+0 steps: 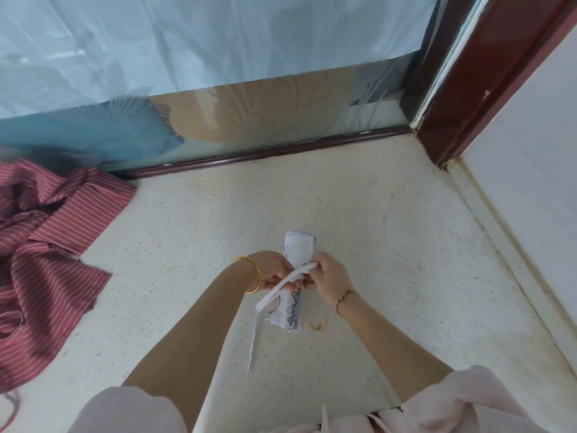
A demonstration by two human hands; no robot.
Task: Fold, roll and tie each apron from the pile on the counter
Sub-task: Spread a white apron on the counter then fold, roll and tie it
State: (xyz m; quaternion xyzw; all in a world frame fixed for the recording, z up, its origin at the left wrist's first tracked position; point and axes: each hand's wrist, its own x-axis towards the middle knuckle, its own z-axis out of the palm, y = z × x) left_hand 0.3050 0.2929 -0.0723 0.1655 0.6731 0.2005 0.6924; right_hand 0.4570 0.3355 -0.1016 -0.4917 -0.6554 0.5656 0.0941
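Sleeves: pale pink sleeves (131, 410), nearest the camera, on the near side of the rolled apron.
Strap: white strap (254, 335); its loose tail trails from the rolled apron toward the person and its end lies on the counter.
Stain: small amber stain (317, 326) on the counter, just beside the near end of the rolled apron, on its right.
Left hand: left hand (274, 271), gold bangle (254, 276) at the wrist; grip closed around the middle of the rolled apron from its left.
Right hand: right hand (327, 276), thin bracelet (345, 296) at the wrist; grip pinching the strap where it crosses the top of the rolled apron.
Rolled apron: white with dark line print (299, 248); a tight roll pointing away from the person, in both hands; whether its near end touches the counter, cannot tell.
Step (judged): fold and roll done for this one; tying in hand.
Next move (judged): strap needs pulling snug around the roll, then knotting or tucking, with the left grip keeping the roll from loosening.
Counter: pale speckled counter (374, 229), running past the rolled apron to the wall.
Striped pile: red striped pile (46, 245), crumpled, well apart to the left of the rolled apron; judged to be aprons yet to do.
Containers: none in view.
Window: frosted patterned window (218, 57) in a dark red frame (468, 73), beyond the rolled apron.
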